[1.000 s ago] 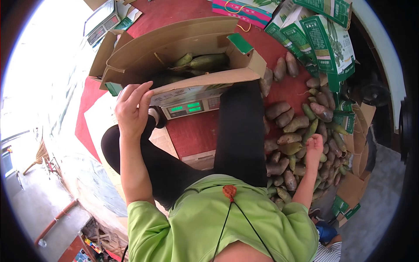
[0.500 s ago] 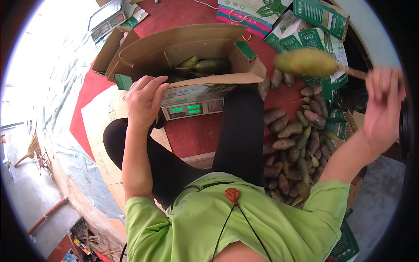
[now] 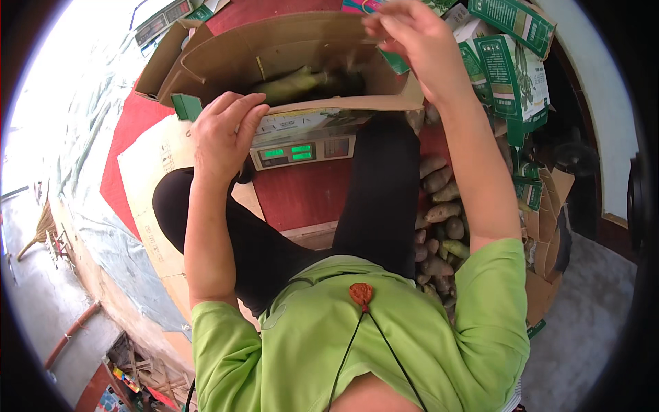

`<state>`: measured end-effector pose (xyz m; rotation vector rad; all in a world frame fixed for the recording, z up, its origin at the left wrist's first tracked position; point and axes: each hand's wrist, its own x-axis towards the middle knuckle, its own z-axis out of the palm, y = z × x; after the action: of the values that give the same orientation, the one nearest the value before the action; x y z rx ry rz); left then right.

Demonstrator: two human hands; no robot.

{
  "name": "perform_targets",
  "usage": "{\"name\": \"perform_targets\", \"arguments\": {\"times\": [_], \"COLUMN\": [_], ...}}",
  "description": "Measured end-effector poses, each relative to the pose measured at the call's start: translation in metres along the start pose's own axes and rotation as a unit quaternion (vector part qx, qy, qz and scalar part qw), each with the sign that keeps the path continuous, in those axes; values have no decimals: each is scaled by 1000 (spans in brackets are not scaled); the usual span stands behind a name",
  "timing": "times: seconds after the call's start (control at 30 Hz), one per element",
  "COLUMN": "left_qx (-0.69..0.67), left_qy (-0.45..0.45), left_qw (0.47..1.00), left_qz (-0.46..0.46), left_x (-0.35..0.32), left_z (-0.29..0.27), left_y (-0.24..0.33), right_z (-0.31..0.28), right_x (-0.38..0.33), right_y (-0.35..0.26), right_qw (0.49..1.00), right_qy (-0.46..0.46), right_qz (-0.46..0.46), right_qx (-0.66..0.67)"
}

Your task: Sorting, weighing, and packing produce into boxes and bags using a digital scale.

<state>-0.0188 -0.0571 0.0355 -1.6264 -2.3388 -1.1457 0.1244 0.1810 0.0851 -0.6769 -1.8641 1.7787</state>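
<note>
An opened cardboard box (image 3: 343,105) rests on a scale (image 3: 288,152) with lit green displays, between my legs. Inside it lie long green vegetables; a paler yellow-green one (image 3: 283,90) is on the near left, and a darker one (image 3: 343,84) is beside it, partly blurred. My left hand (image 3: 223,134) is closed over the left part of the box's near rim. My right hand (image 3: 415,48) is raised above the box's right end, fingers loosely bent and apart, with nothing seen in them.
At my right a pile of brownish and green root-like vegetables (image 3: 443,213) lies partly under my right arm. Green-and-white printed cartons (image 3: 508,75) stand at the far right. Another scale (image 3: 161,24) is at the far left, and flattened cardboard (image 3: 154,178) lies beside my left leg.
My right hand has swung from the right over to the box, and the yellow-green vegetable it held is no longer in it. A pale vegetable now lies inside the box. My left hand stays on the rim.
</note>
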Motion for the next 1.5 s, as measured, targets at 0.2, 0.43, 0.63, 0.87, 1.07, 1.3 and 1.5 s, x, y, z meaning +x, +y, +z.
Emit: {"name": "perform_targets", "arguments": {"times": [0.2, 0.43, 0.63, 0.87, 1.07, 1.3, 1.5], "left_qx": [-3, -18, 3, 8, -9, 17, 29], "left_qy": [22, 55, 61, 6, 15, 15, 19], "left_qw": [1000, 998, 998, 1000, 1000, 999, 998], "left_qz": [-19, -11, -19, 21, -6, 49, 60], "left_x": [-1, -1, -2, -4, -5, -3, -1], "left_z": [2, 4, 4, 11, 15, 15, 18], "left_y": [2, 3, 4, -11, -10, -17, -21], "right_z": [-80, -139, -102, -79, -63, -74, -127], "right_x": [-90, -250, -359, -438, -382, -389, -412], "right_y": [78, 241, 319, 408, 328, 336, 353], "right_qw": [981, 916, 891, 921, 884, 868, 845], "right_qy": [169, 231, 106, 118, 112, 157, 233], "right_qz": [67, 306, 415, 355, 402, 464, 413], "right_qx": [-67, -120, -152, -107, -209, -82, -246]}}
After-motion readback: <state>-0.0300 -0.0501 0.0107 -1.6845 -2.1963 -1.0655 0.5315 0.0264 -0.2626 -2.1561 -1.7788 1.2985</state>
